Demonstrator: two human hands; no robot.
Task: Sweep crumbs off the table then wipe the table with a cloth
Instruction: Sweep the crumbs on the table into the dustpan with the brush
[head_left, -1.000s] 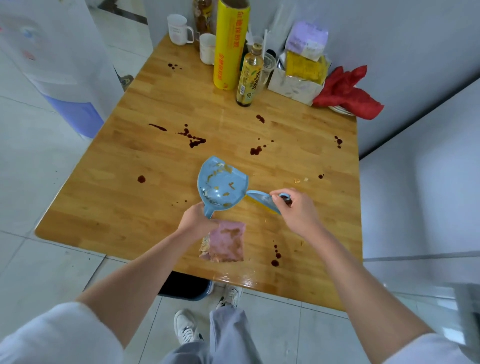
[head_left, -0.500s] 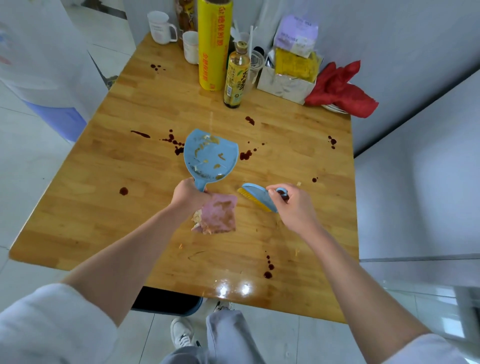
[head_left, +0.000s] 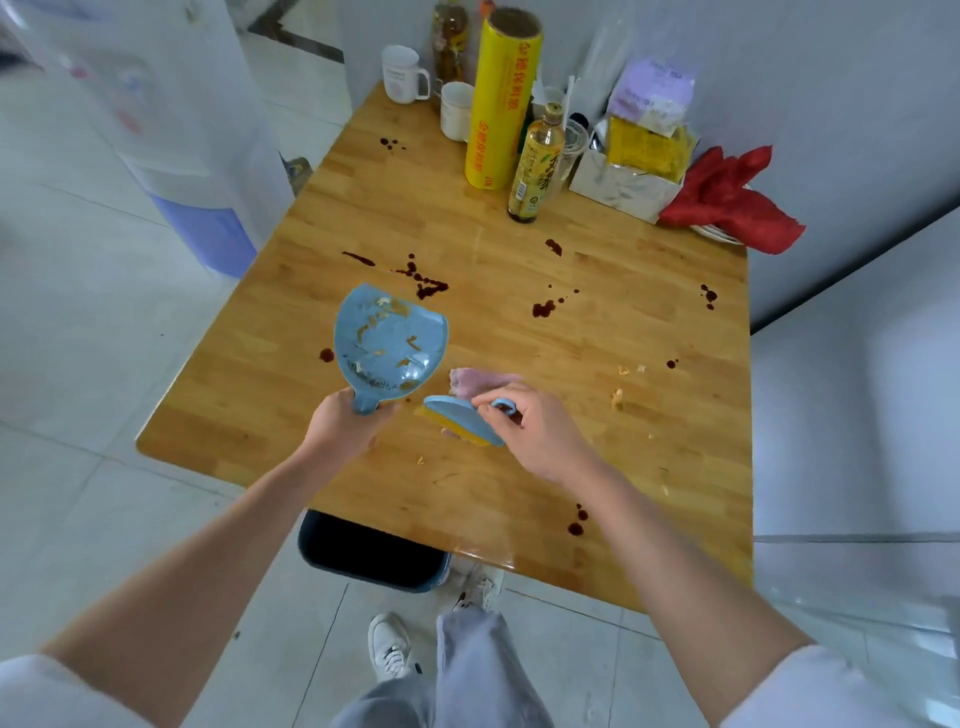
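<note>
My left hand (head_left: 345, 428) grips the handle of a blue dustpan (head_left: 388, 348) held over the table's left part, with several crumbs lying in it. My right hand (head_left: 537, 434) holds a small blue brush with yellow bristles (head_left: 460, 423) just right of the dustpan handle. A pink cloth (head_left: 480, 378) lies on the wooden table (head_left: 519, 260) just behind my right hand, partly hidden by it. Loose crumbs (head_left: 618, 397) lie to the right. Dark red stains (head_left: 543, 308) dot the tabletop.
At the table's far edge stand two white mugs (head_left: 402, 73), a yellow wrap roll (head_left: 501, 98), a bottle (head_left: 535, 166), a box of packets (head_left: 628, 171) and a red cloth (head_left: 732, 200). A dark bin (head_left: 371, 551) sits under the near edge. A water dispenser (head_left: 171, 130) stands left.
Both hands have shifted left along the table with the dustpan and brush. The pink cloth, earlier beside my left hand, now lies behind my right hand.
</note>
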